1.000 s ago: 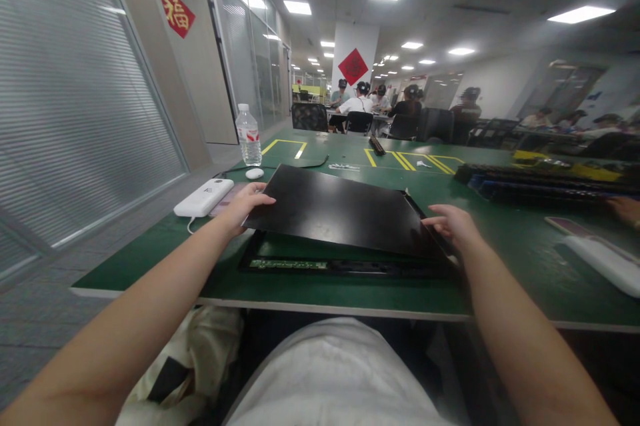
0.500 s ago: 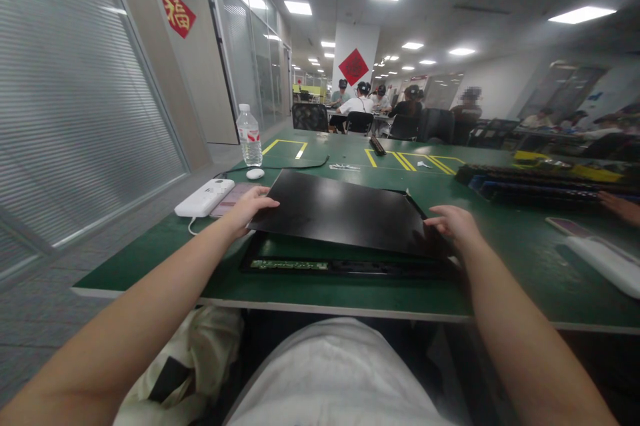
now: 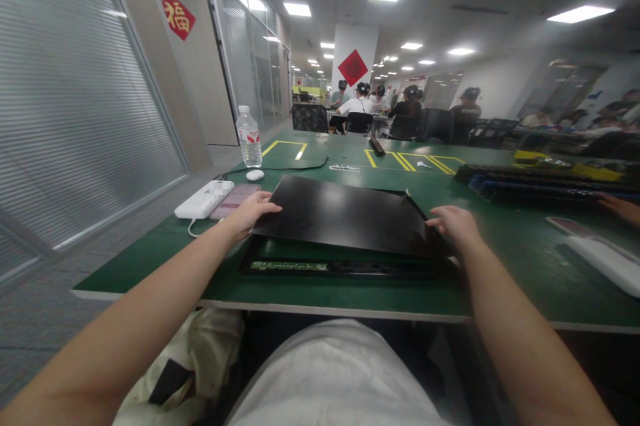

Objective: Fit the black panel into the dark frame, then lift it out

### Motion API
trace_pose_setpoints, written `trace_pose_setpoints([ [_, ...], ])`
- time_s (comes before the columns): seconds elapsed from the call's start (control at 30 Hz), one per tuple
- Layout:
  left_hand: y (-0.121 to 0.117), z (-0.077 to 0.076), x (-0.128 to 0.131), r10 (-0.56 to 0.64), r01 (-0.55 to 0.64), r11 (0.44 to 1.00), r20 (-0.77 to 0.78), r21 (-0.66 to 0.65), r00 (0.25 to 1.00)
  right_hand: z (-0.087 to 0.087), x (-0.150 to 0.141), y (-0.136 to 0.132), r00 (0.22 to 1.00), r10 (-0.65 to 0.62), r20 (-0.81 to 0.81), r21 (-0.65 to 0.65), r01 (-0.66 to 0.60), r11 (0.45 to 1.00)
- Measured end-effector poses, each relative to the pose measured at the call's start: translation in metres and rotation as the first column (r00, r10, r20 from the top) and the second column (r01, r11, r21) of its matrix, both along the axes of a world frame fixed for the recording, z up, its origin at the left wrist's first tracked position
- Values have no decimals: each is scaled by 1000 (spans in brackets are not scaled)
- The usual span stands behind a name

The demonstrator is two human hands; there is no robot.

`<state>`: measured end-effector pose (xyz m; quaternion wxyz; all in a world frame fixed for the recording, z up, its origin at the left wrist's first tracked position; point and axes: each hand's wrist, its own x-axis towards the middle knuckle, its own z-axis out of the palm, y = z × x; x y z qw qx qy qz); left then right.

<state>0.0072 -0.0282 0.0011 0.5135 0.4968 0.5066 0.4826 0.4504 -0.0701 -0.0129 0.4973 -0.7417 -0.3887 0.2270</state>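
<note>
A thin glossy black panel [image 3: 345, 216] is held at a tilt above the green table [image 3: 310, 293]. My left hand [image 3: 254, 211] grips its left edge, thumb on top and the other fingers partly hidden beneath. On the right side my right hand [image 3: 453, 226] pinches the panel's edge, some fingertips out of sight. Under the panel lies a black frame [image 3: 385, 269], with a green circuit board strip [image 3: 289, 266] along its near side. Most of the frame is covered by the panel.
To the left are a white power bank [image 3: 204, 201], a phone [image 3: 235, 201], a white earbud case [image 3: 255, 175] and a water bottle [image 3: 249, 139]. Dark strips [image 3: 530, 183] are piled at the right, beside another person's hand [image 3: 620, 207]. People sit in the background.
The panel's left side has dropped slightly toward the frame, with my left hand shifting a little right. My right hand has barely moved.
</note>
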Motion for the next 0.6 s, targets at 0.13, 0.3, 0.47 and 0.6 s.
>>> trace_pose_setpoints([
  [0.13,2,-2,-1,-40,40,999,-7,-1,999,-9,9,6,995,9,99,-22,-7,1000],
  [0.3,4,-4,-1,-33,34,999,13,-25,999,-20,22,12,968,51,247,-58,-38,998],
  [0.47,4,-3,1,-48,48,998,12,-42,999,-22,25,12,957,52,284,-76,-32,997],
  [0.6,3,-2,1,-46,46,997,1,-59,999,-21,24,12,955,45,292,-78,-23,997],
])
